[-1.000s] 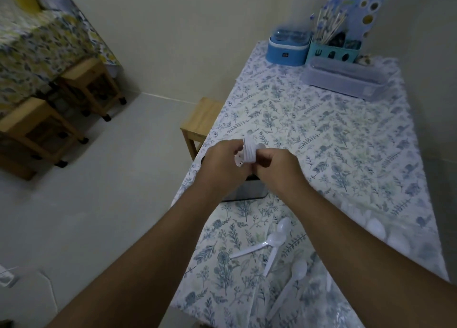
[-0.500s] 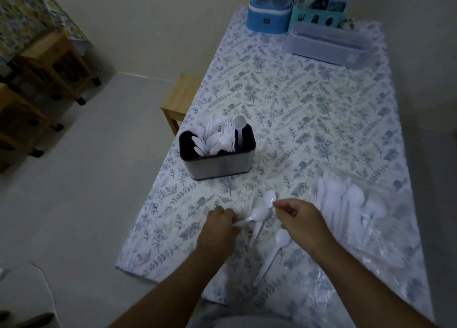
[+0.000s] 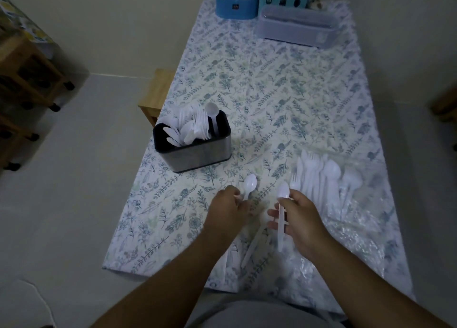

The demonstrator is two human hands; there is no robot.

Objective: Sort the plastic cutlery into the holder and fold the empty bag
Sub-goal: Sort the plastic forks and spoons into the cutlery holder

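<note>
White spoons [image 3: 249, 183], a silver-and-black holder [image 3: 197, 154], a blue-green leaf-patterned tablecloth [image 3: 284, 85].

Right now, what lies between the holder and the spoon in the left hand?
Only bare tablecloth, in the head view, between holder and spoon in the left hand.

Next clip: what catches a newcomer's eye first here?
Two hands near the table's front edge, each holding a white spoon: left hand, right hand. Behind the left hand stands the holder, crammed with white cutlery. To the right lies a clear bag with more forks and spoons.
</note>
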